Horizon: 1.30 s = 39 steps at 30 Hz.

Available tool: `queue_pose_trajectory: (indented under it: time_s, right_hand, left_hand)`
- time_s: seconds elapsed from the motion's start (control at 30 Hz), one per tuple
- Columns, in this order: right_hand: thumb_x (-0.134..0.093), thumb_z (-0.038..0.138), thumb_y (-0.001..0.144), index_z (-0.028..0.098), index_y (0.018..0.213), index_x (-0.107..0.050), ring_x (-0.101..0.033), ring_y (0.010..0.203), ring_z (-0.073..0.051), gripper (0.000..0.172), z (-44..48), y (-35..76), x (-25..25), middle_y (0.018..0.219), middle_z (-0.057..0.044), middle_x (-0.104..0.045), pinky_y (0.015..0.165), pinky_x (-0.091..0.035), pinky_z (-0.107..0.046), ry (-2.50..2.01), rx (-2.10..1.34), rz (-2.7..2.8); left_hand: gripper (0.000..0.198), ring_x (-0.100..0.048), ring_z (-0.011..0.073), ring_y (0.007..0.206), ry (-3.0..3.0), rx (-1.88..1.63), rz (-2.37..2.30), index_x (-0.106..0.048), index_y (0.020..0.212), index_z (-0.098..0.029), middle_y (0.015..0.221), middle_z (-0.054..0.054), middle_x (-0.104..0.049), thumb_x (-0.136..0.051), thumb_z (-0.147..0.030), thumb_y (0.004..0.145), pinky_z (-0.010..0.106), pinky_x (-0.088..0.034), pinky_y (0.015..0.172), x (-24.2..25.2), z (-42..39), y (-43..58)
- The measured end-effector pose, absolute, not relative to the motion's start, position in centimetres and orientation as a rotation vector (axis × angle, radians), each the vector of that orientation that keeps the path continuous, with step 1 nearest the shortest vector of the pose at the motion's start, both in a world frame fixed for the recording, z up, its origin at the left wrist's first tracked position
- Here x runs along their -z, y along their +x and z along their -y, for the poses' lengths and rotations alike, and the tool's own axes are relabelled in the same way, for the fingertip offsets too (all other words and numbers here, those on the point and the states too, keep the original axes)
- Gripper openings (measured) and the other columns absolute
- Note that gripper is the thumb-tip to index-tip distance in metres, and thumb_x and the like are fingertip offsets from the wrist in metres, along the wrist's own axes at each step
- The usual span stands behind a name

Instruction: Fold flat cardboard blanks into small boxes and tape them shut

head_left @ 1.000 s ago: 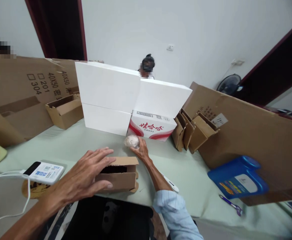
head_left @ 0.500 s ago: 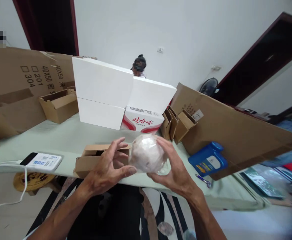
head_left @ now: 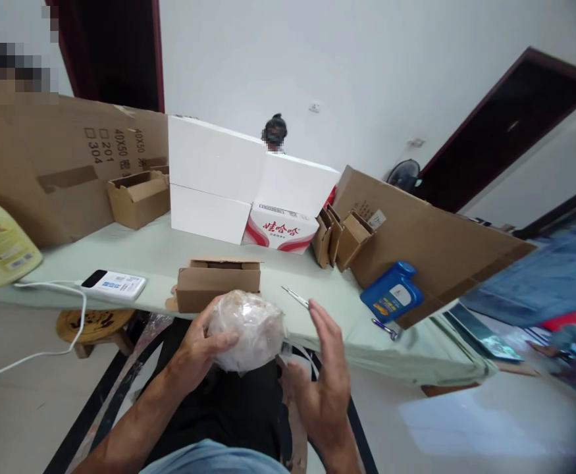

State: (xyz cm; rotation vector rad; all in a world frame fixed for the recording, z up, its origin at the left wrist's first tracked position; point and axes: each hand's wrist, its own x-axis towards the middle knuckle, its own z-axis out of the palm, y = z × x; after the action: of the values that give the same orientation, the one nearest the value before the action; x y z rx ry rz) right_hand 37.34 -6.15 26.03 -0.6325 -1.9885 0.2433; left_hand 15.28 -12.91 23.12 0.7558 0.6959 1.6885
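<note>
A rounded bundle wrapped in clear plastic film (head_left: 248, 332) is in my left hand (head_left: 201, 349), just off the table's front edge and above my lap. The thumb lies across its near side; the fingers behind it are mostly hidden. To the right of the bundle, my right hand (head_left: 324, 375) is apart from it, thumb and fingers spread. Between that hand and the bundle, a thin pale strip (head_left: 307, 355) shows, and I cannot tell what it belongs to. A slim silver pen-like tool (head_left: 295, 296) lies beyond my right fingertips. An open brown cardboard box (head_left: 218, 286) stands behind the bundle.
A power bank (head_left: 114, 284) with a white cable and a yellow jug (head_left: 1, 243) are on the left. On the right are a blue bottle (head_left: 391, 293) and a pen (head_left: 384, 329). White boxes (head_left: 209, 171) and cardboard panels (head_left: 426, 243) line the back; a person (head_left: 274, 131) is behind.
The bundle has come down and left, closer to me. My right hand has let go of it and moved away, while my left hand has closed on it. The view has shifted.
</note>
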Motion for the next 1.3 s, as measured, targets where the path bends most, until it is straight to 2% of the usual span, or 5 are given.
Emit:
queue_pose_trajectory:
  time_s: [0.3,0.7,0.93,1.07,1.3]
  right_hand:
    - [-0.035,0.063,0.114,0.024,0.177,-0.023,-0.041,0.162,-0.037,0.074,9.7,30.7,-22.0,0.175,-0.019,-0.041,0.126,-0.045,-0.064,-0.658,-0.389,1.939]
    - [-0.042,0.079,0.105,0.017,0.160,-0.046,-0.065,0.136,-0.035,0.084,12.7,28.6,-20.6,0.153,-0.020,-0.062,0.112,-0.053,-0.049,-0.842,-0.953,1.659]
    - [-0.034,0.074,0.109,0.023,0.128,-0.054,-0.067,0.094,-0.024,0.058,13.2,27.8,-21.2,0.110,-0.008,-0.068,0.082,-0.056,-0.037,-0.832,-0.912,1.656]
    - [-0.036,0.069,0.111,0.024,0.116,-0.055,-0.063,0.090,-0.021,0.049,13.2,27.4,-21.0,0.102,-0.004,-0.063,0.080,-0.054,-0.034,-0.827,-0.880,1.634]
    - [-0.039,0.068,0.110,0.023,0.109,-0.057,-0.060,0.083,-0.021,0.049,12.8,27.1,-20.1,0.092,-0.002,-0.062,0.076,-0.052,-0.034,-0.843,-0.884,1.597]
  left_hand:
    - [0.077,-0.074,0.0322,0.114,0.781,-1.858,-0.766,-0.066,0.142,-0.018,0.124,0.011,-0.078,-0.093,-0.031,0.070,0.037,-0.061,0.095,-20.9,14.9,16.2]
    - [0.082,-0.072,0.0272,0.111,0.858,-1.953,-0.784,-0.068,0.140,-0.021,0.129,0.008,-0.076,-0.095,-0.030,0.063,0.029,-0.058,0.094,-18.5,17.6,15.1]
    - [0.076,-0.071,0.0234,0.098,0.883,-1.949,-0.762,-0.070,0.131,-0.021,0.117,0.006,-0.078,-0.096,-0.029,0.059,0.027,-0.058,0.084,-19.5,18.2,15.3]
    - [0.075,-0.072,0.0236,0.097,0.839,-1.946,-0.690,-0.070,0.131,-0.020,0.113,0.006,-0.078,-0.095,-0.031,0.061,0.029,-0.057,0.085,-18.4,18.0,15.6]
    - [0.080,-0.073,0.0334,0.115,0.800,-1.883,-0.618,-0.065,0.142,-0.019,0.124,0.011,-0.077,-0.094,-0.035,0.069,0.036,-0.059,0.094,-17.3,18.4,16.0]
